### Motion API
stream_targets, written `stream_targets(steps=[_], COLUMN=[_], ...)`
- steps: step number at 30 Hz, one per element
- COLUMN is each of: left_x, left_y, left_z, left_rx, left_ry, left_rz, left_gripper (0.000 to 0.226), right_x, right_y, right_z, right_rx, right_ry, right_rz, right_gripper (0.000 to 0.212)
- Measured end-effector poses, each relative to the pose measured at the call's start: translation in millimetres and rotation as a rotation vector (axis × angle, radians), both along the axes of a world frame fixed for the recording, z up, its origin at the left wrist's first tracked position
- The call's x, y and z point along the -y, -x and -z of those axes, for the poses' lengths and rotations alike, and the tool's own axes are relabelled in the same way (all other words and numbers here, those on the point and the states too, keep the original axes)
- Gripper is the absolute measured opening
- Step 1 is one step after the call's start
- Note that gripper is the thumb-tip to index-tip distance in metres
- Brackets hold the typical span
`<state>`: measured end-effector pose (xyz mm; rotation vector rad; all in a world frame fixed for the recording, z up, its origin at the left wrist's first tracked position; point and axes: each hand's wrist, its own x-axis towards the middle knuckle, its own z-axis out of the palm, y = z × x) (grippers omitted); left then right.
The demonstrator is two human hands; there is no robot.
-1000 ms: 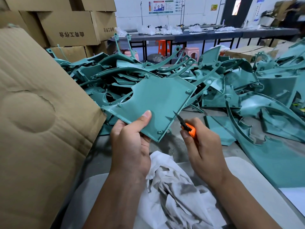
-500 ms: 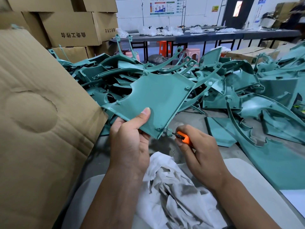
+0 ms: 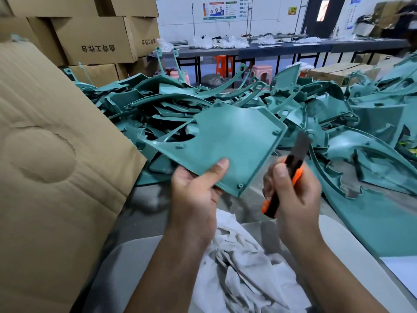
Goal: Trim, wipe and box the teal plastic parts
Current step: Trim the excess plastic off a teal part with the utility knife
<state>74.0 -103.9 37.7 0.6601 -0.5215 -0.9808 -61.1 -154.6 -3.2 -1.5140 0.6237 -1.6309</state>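
A: Where's the part?

B: The left hand (image 3: pixel 194 199) grips the teal panel (image 3: pixel 228 147) by its near edge, thumb flat on top, fingers curled under. The panel is lifted, tilted, above the table (image 3: pixel 144 213) and in front of the pile (image 3: pixel 203 102) of teal parts.

A: And the other hand?

B: The right hand (image 3: pixel 293 195) is closed round an orange knife (image 3: pixel 286 179), blade up. The blade stands just right of the panel's right edge; whether it touches, I can't tell, it's blurred.

A: The cloth?

B: A white rag (image 3: pixel 243 265) lies crumpled below both wrists, on the person's lap or the table edge.

A: The box?

B: A cardboard flap (image 3: pixel 52 166) fills the left side, with stacked cartons (image 3: pixel 94 39) behind it.
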Motion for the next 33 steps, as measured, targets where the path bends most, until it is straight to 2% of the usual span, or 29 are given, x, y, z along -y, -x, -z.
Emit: stream_targets(steps=[2,3,7,14,18,23,26,30,33], left_x=[1.9,2.5,4.5,5.4,5.9,1.1,2.9,5.0,11.6], left_y=[10.7,13.6,14.2,17.7,10.4,4.5,1.9,-1.7,-3.0], left_z=[9.8,13.1,20.8,24.6,19.7,11.8,7.6,5.6,6.6], left_rx=[0.086,0.122,0.237,0.302,0.308,0.335,0.340,0.399,0.437], left_ry=[-0.015,-0.018,0.011,0.031,0.029,0.020,0.016,0.067,0.085], left_rz=[0.032,0.041,0.020,-0.179,-0.278,-0.312,-0.312,-0.331,-0.308], left_gripper=[0.040,0.040,0.039,0.042,0.041,0.039,0.034,0.033,0.026], right_x=[4.8,8.3,15.3,7.2,-6.9,-7.1,-8.1,-0.5,9.9], right_y=[3.2,5.9,10.5,-3.9,-17.2,-10.2,-8.2,-2.9,6.9], right_z=[-6.2,-7.6,-7.8,-1.9,4.1,-1.6,1.6,2.3,6.8], right_rx=[0.163,0.186,0.190,0.176,-0.063,-0.200,-0.324,-0.293,-0.193], right_ry=[-0.223,-0.271,-0.274,-0.340,-0.222,-0.178,-0.121,0.029,0.044], right_rz=[-0.031,-0.018,0.008,0.017,0.000,-0.170,-0.289,-0.095,-0.009], right_gripper=[0.034,0.035,0.037,0.037,0.050,0.048,0.035,0.021,0.035])
